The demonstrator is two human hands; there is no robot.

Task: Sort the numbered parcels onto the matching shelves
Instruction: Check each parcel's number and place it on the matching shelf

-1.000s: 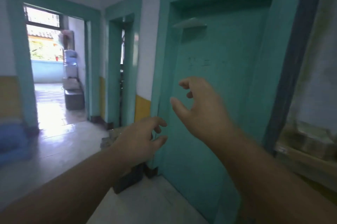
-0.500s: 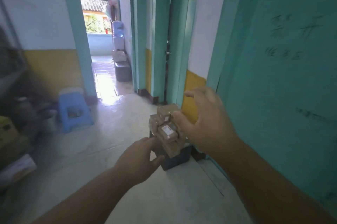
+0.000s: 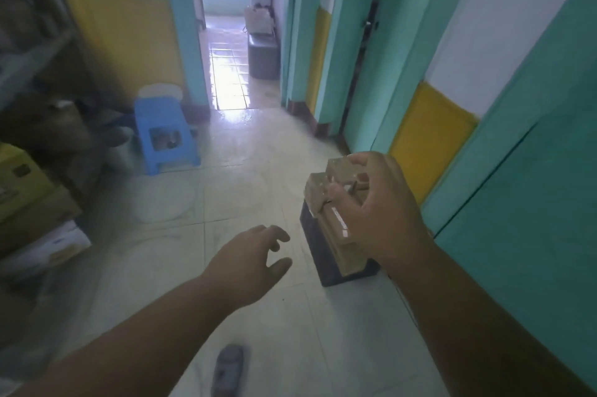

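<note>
Your right hand (image 3: 378,212) curls over the stack of brown cardboard parcels (image 3: 336,222); whether it grips is unclear. Your left hand (image 3: 252,262) hangs loose and empty beside it. The stack, too blurred to count, sits on one dark box (image 3: 315,246) on the floor.

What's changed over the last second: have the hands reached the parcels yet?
The view swung down from the teal door to the floor. The right hand has come forward over the stacked parcels on the dark crate; a grip isn't clear. The left hand stays open, empty, beside them.
</note>
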